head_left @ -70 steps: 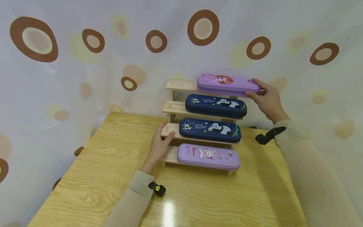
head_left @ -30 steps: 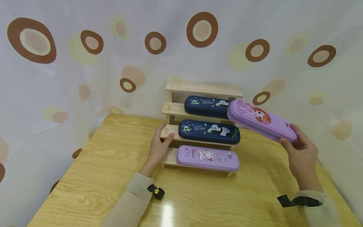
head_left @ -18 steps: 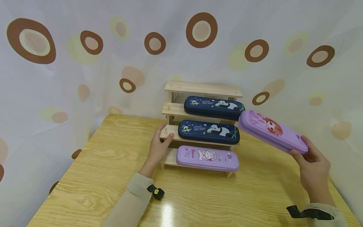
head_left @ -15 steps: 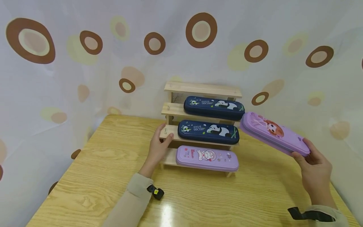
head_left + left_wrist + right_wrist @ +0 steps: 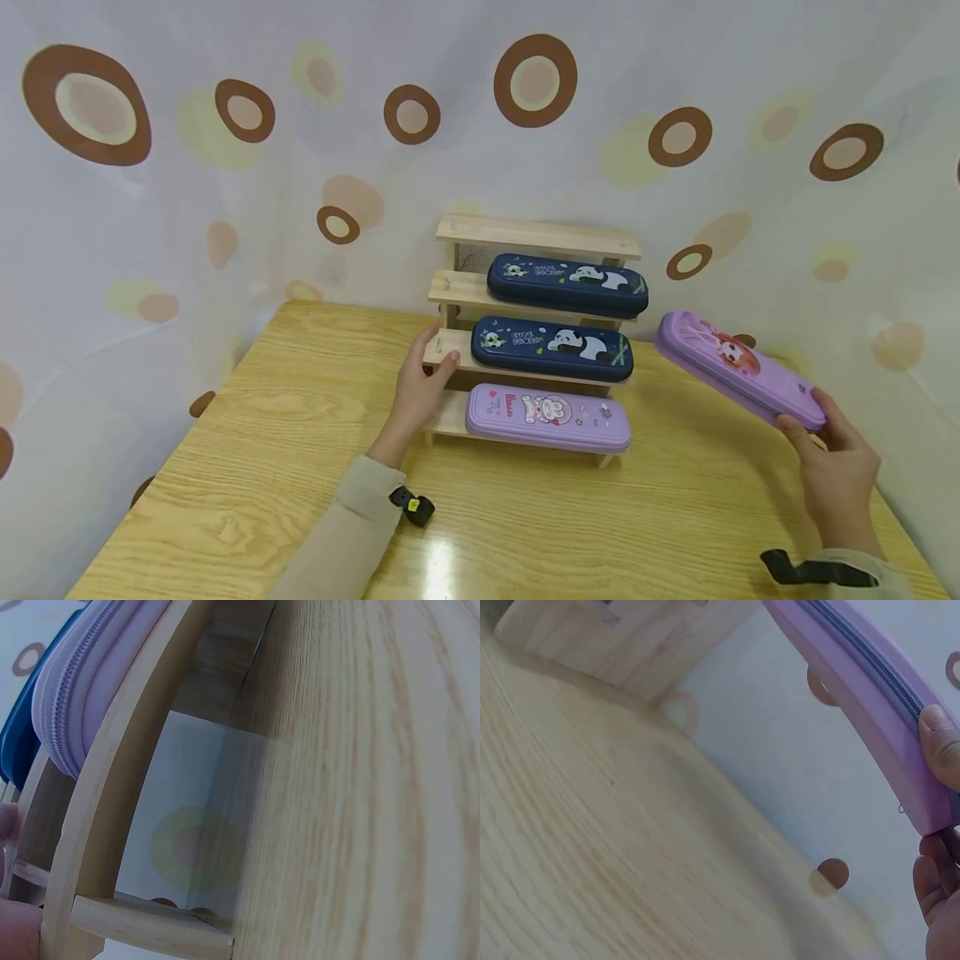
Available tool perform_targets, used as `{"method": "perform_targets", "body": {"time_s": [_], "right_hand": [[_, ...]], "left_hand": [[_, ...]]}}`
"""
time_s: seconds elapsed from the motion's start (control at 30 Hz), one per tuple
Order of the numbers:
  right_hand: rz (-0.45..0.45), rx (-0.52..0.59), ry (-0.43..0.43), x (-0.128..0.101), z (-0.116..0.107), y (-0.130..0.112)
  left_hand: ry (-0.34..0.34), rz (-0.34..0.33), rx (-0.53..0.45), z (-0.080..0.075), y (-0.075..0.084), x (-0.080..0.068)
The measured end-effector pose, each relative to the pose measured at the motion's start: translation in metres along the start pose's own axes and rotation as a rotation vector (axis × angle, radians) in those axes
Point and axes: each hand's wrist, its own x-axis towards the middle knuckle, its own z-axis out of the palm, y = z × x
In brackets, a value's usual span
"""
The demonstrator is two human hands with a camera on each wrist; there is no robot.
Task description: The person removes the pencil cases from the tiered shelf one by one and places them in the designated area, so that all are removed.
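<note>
My right hand holds a purple zippered pencil case by its near right end, in the air to the right of a wooden stepped rack. A girl with red hair is printed on its lid. In the right wrist view the thumb presses near the zip. My left hand grips the left end of the rack's second tread from the bottom, thumb in front. On the middle two treads lie navy panda pencil cases, an upper one and a lower one. A lilac rabbit pencil case lies on the lowest tread.
The rack stands on a wood-grain table, against a pale cloth backdrop with brown and yellow rings. Its top tread carries no case. Bare tabletop shows at the left, front and right of the rack.
The purple girl pencil case has left the top tread. My right hand has carried it down and to the right, tilting it, and it drifts slightly lower lately. The left hand stays put.
</note>
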Motion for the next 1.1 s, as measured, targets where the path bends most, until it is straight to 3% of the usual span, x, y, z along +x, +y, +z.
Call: {"method": "perform_targets", "body": {"time_s": [0.17,0.33,0.5,0.73,1.0,1.1], "right_hand": [[0.041,-0.106,0.051,0.007,-0.005,0.011],[0.07,-0.128,0.081,0.014,-0.007,0.018],[0.059,-0.235,0.085,0.018,-0.008,0.025],[0.121,-0.164,0.059,0.023,-0.008,0.036],[0.103,-0.457,0.098,0.028,-0.009,0.045],[0.124,-0.514,0.115,0.032,-0.011,0.049]], "left_hand": [[0.001,0.002,-0.004,0.0,0.0,0.0],[0.004,0.005,-0.001,0.001,-0.001,0.001],[0.005,0.006,0.001,0.001,-0.001,0.001],[0.005,0.006,-0.001,0.0,-0.001,0.001],[0.002,-0.004,0.013,0.0,-0.002,0.001],[-0.001,-0.005,0.018,0.0,-0.003,0.001]]}}
